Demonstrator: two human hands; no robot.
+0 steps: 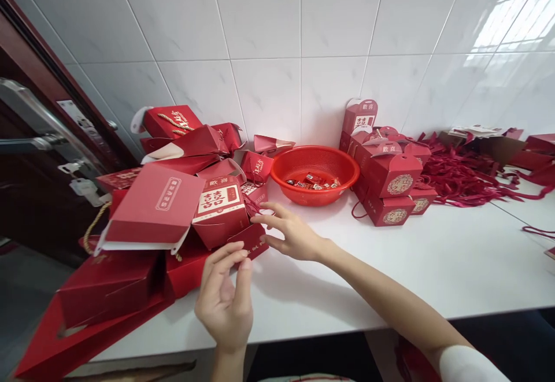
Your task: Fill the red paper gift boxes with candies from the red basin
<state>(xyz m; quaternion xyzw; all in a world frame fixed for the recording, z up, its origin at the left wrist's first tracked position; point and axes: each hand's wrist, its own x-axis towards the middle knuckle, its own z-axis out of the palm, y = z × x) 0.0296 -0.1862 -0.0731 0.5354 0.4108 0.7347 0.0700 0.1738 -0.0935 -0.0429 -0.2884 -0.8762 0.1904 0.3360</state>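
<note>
My left hand [225, 295] hovers over the table's front edge, palm turned inward. Its fingers are curved with the thumb apart, and nothing is in it. My right hand [292, 233] reaches left with its fingers spread, close beside the pile of red gift boxes; whether the fingertips touch a box is unclear. Nearest to both hands lie a red box [255, 242] low on the table and a red gift box with a cream label [221, 204]. A dark red cord [255, 206] shows by my right fingertips. A larger red box [154, 206] rests tilted on the pile.
A red plastic basket [315, 198] with small wrapped packets inside stands by the tiled wall. To its right are stacked closed red boxes [392, 177] and a heap of dark red ribbons [459, 174]. A door handle [26, 145] is at far left. Everything lies on a white table [329, 289].
</note>
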